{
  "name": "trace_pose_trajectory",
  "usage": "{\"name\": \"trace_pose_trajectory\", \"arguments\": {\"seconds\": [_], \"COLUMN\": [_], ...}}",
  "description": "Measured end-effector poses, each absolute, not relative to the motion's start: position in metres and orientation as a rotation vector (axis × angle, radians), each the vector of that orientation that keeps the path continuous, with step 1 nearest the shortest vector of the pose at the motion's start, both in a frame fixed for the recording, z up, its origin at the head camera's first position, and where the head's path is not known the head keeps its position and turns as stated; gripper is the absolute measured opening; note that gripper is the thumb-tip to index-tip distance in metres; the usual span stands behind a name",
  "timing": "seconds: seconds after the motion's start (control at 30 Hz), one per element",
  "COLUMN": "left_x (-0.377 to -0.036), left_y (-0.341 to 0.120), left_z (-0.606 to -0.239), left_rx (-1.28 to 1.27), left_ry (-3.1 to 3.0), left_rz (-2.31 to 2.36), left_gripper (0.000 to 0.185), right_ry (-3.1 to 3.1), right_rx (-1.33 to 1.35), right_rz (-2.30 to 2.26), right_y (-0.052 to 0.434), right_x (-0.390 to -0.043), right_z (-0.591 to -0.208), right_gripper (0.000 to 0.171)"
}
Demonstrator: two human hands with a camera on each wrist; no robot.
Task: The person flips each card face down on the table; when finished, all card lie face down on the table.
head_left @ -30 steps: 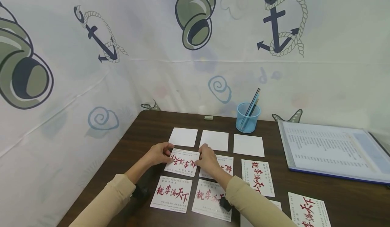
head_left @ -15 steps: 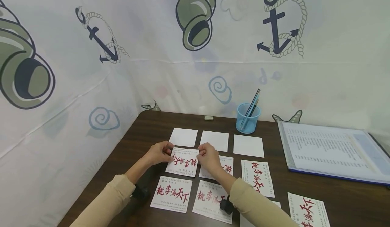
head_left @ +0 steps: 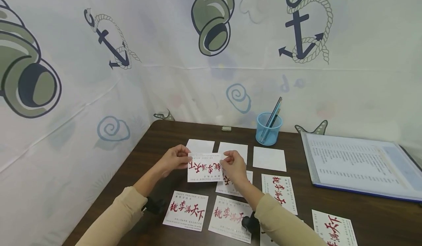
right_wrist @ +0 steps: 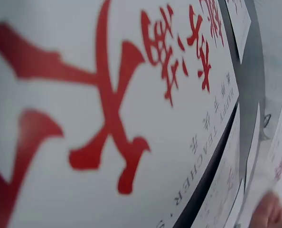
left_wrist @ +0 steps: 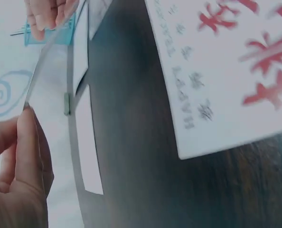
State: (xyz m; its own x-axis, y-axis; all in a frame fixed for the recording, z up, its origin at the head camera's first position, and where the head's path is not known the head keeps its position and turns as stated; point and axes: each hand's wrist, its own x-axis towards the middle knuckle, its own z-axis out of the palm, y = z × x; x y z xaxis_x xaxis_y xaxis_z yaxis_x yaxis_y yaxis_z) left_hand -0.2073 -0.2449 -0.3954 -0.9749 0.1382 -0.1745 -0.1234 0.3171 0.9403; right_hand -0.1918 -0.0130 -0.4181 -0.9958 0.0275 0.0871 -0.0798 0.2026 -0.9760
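Ten cards (head_left: 205, 174), two hands (head_left: 173, 161), one cup (head_left: 267, 138), one folder (head_left: 359, 167), one small block (head_left: 226, 128).

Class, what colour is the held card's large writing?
Red on the card, clearest in the head view.

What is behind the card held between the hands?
Head view: parts of a blank white card and a printed card show behind the held card; their covered areas and the table there are hidden.

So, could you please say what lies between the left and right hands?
In the head view, a white Teacher's Day card with red Chinese characters spans from left hand to right hand.
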Motion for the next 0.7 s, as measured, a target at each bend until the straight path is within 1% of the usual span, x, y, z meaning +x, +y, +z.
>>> {"name": "trace_pose_trajectory", "arguments": {"seconds": [0.2,0.3,0.47,0.6,0.7], "left_x": [-0.209,-0.209,-0.209,-0.207,-0.204], "left_y": [-0.230,-0.219,-0.199,-0.188,-0.182], "left_z": [-0.388,-0.383,-0.372,-0.364,-0.359], "left_rx": [-0.071,-0.071,-0.105,-0.103,-0.023], "left_ry": [2.307,2.279,2.293,2.349,2.370], "left_rz": [1.883,1.972,2.050,2.079,2.118], "left_gripper": [0.021,0.020,0.019,0.018,0.018], "right_ry": [-2.338,-2.402,-2.461,-2.385,-2.293], "right_rx": [0.391,0.525,0.590,0.620,0.652], "right_rz": [1.708,1.639,1.480,1.393,1.352], "right_y": [-0.023,-0.032,-0.038,-0.036,-0.033], "right_x": [-0.183,-0.179,-0.173,-0.171,-0.171], "right_z": [-0.410,-0.405,-0.400,-0.398,-0.397], "right_gripper": [0.017,0.019,0.029,0.029,0.027]}}
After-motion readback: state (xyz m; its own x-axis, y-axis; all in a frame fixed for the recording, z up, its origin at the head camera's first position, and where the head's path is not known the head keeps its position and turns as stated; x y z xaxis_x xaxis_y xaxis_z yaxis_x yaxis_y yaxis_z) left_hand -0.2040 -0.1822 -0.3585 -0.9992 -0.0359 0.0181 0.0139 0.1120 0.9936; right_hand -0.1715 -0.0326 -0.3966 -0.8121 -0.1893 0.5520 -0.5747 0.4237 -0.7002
